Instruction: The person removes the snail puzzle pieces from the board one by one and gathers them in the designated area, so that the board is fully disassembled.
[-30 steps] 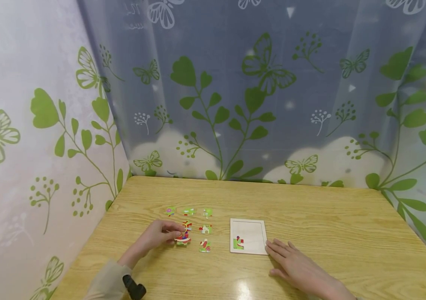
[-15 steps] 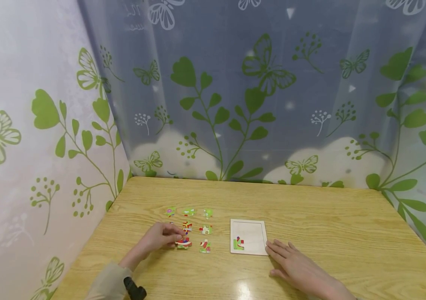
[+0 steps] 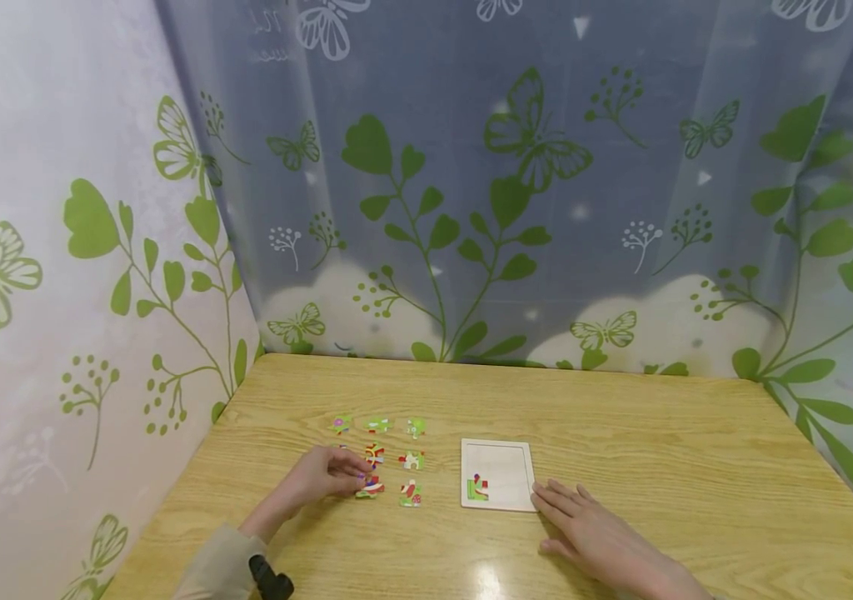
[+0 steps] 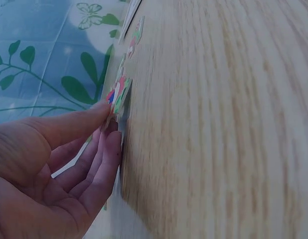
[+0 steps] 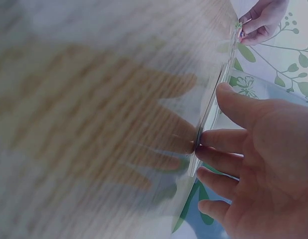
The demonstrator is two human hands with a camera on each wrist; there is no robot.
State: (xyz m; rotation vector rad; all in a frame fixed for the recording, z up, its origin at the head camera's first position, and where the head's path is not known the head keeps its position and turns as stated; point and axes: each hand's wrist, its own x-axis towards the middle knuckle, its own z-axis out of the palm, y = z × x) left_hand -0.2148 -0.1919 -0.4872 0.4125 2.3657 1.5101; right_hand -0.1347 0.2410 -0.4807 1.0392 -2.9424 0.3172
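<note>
My left hand (image 3: 321, 475) pinches a red, white and green jigsaw puzzle piece (image 3: 371, 488) between thumb and fingers. In the left wrist view this puzzle piece (image 4: 121, 97) is tilted, with its near edge just off the table. To the right lies a pale wooden puzzle tray (image 3: 501, 467); one green and red piece (image 3: 477, 488) sits in its lower left corner. My right hand (image 3: 599, 533) lies with straight fingers, the fingertips touching the tray's right edge. Beside the left hand are a red and yellow piece (image 3: 374, 454) and a mushroom piece (image 3: 411, 493).
More loose pieces lie behind the left hand, among them a pink and green one (image 3: 341, 425), two green ones (image 3: 415, 427) and a white and green one (image 3: 413, 459). The wooden table (image 3: 651, 450) meets patterned curtains (image 3: 426, 208) at the back and sides.
The puzzle piece in my left hand has shifted slightly to the right and tilted, drawing apart from the red and yellow piece behind it. The right hand and tray have stayed still.
</note>
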